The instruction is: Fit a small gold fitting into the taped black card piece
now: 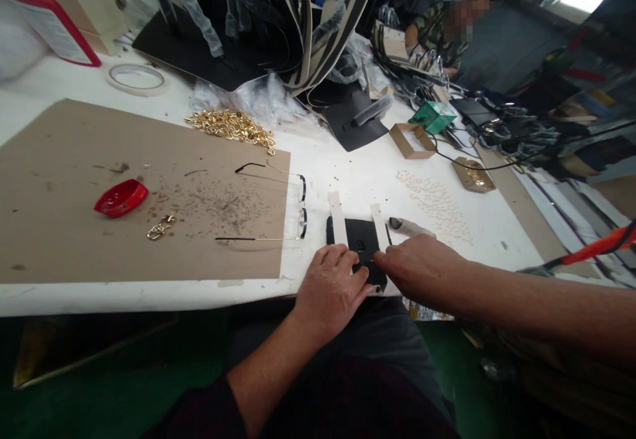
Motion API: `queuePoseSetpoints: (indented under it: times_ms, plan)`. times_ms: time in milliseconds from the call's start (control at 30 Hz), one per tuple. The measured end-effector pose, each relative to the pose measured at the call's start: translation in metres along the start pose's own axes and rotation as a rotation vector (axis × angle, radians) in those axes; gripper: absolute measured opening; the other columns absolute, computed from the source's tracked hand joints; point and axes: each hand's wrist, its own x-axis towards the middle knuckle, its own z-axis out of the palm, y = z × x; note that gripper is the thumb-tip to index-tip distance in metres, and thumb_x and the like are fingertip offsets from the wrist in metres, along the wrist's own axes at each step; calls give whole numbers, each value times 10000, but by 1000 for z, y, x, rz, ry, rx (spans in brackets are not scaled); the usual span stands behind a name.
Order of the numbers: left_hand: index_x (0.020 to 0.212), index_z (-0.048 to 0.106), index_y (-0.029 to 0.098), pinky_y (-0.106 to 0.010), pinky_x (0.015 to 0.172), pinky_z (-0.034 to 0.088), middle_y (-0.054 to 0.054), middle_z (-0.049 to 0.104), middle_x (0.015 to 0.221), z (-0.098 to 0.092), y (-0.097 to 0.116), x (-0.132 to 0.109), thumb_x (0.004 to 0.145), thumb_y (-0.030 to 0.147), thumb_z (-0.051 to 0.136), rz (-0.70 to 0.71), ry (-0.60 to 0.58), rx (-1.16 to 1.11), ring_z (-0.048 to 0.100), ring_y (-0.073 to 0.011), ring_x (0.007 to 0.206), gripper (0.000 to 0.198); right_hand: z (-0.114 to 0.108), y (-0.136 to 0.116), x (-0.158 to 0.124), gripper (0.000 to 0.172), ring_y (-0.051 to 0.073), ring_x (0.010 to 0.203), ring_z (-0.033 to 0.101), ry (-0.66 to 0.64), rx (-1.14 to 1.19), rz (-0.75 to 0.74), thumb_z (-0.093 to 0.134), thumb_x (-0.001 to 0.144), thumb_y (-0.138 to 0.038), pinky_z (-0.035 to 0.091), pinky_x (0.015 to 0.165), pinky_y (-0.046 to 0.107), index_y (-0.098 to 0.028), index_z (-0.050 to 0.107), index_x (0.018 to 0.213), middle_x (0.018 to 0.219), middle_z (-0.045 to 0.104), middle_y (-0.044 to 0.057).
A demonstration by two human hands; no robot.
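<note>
A small black flat piece lies at the table's front edge, with a white strip and a second white strip running across it. My left hand is bent over its lower left part, fingers closed against it. At the lower end of the second strip is my right hand, fingers curled and tips pressed together; what they pinch is hidden. Just beyond these fingers shows a pale, dark-tipped, finger-like thing. Wire-framed glasses lie to the left, arms unfolded.
A brown board bears a red dish, a short gold chain and a heap of gold links. Tape and black sheets lie behind. Small boxes stand right. Another person sits across.
</note>
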Motion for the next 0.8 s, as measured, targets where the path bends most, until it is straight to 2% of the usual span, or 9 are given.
queuePoseSetpoints:
  times_ms: [333,500,600,667,800]
  plan:
    - [1080,721,226,-466,1067,392,-43,666,1202,3,0,0,965,412,686,-22,-39,11,526,-291,1239,222,1,-5,9,229,345,851,739,-29,17,-20,471,935,-128,534,706,429,-168,675,1034,851,724,102]
    - [1067,728,221,-469,1051,405,-50,675,1196,1,0,1,964,407,685,-9,-19,3,535,-292,1217,217,0,-1,13,190,309,897,731,-43,73,50,532,930,-207,507,747,368,-173,695,1020,879,728,120]
    - [1049,731,221,-471,1031,422,-54,680,1176,-1,0,2,957,387,696,-4,-12,7,541,-297,1206,193,-2,3,19,279,262,917,717,-87,201,111,473,973,-272,457,739,302,-168,731,970,937,736,130]
    - [1049,734,223,-476,1025,433,-61,681,1168,-1,1,2,952,382,701,-4,-11,10,547,-298,1199,189,-4,6,22,350,221,910,705,-117,303,94,421,995,-273,423,727,272,-152,748,959,967,740,126]
    - [1086,737,226,-484,1027,452,-74,681,1177,0,0,1,964,377,682,11,4,21,553,-300,1196,202,-10,8,21,361,176,835,688,-154,377,91,421,980,-251,384,674,252,-134,759,939,916,741,114]
